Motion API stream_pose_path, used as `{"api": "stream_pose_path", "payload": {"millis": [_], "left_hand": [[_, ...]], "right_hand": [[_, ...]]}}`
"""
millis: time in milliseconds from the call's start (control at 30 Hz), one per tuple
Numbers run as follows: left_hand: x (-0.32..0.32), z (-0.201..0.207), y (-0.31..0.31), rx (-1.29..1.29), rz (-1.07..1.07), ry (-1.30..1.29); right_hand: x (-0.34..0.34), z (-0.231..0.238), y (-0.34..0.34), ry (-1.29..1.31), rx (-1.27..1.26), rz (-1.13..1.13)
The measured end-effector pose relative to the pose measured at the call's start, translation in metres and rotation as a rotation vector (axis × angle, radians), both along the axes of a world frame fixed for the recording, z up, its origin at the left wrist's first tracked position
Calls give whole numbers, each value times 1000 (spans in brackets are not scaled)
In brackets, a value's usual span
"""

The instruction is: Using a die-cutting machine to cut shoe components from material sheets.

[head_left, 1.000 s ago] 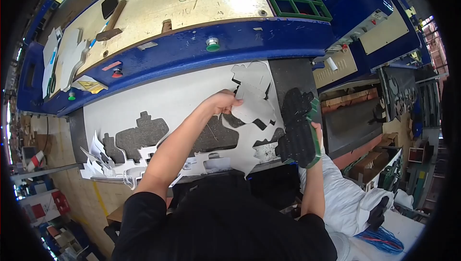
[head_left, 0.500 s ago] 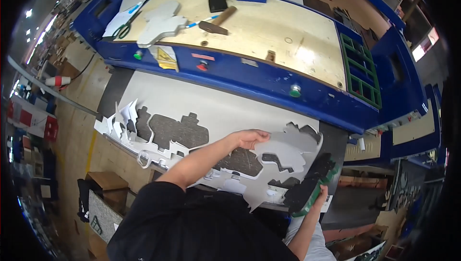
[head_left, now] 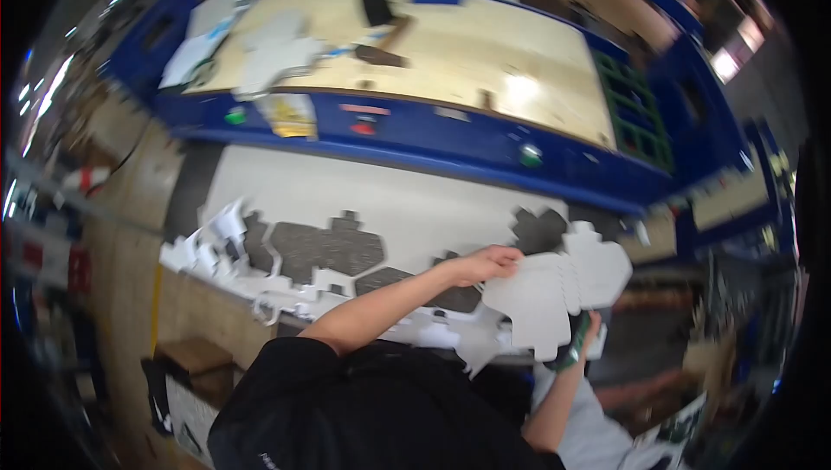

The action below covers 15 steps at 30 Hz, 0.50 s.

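Observation:
My left hand [head_left: 489, 265] pinches the edge of a pale grey die-cut sheet piece [head_left: 530, 301] with a notched outline. Another lobed part [head_left: 599, 267] adjoins it along a wavy line; I cannot tell if the two are joined. My right hand [head_left: 590, 338] grips a green-sided cutting die [head_left: 573, 347], mostly hidden under the pale pieces. Beneath my hands lies a large pale sheet [head_left: 415, 202] with shaped cutouts that let the dark surface [head_left: 325, 249] show through.
Torn scraps [head_left: 221, 232] curl up at the sheet's left end. Beyond stands a blue machine [head_left: 450, 137] with a light wooden top, bearing a hammer [head_left: 381, 55], a black box-like item [head_left: 376, 9], stacked cut pieces [head_left: 273, 63] and scissors [head_left: 201, 72]. A green compartment tray [head_left: 636, 115] sits at its right.
The pale piece in my left hand has moved right and turned, now covering most of the die. Another cutout shows at the sheet's right end. The view has shifted and blurred.

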State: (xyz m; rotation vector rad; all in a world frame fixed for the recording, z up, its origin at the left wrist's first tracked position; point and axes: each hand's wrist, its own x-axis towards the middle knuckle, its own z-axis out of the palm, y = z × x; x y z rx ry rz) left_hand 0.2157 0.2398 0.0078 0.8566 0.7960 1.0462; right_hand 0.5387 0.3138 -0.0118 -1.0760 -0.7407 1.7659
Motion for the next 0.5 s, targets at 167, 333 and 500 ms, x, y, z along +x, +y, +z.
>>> {"api": "stream_pose_path", "payload": {"millis": [167,333,500], "left_hand": [[-136,123,-65,138,628,374],[-319,216,-123,199,1209,437],[-450,227,-150,-229,1295,1258]], "right_hand": [[28,-2,-3,6,-191,27],[24,3,-2,-15,-196,113],[-2,12,-14,-59,-171,12]]}}
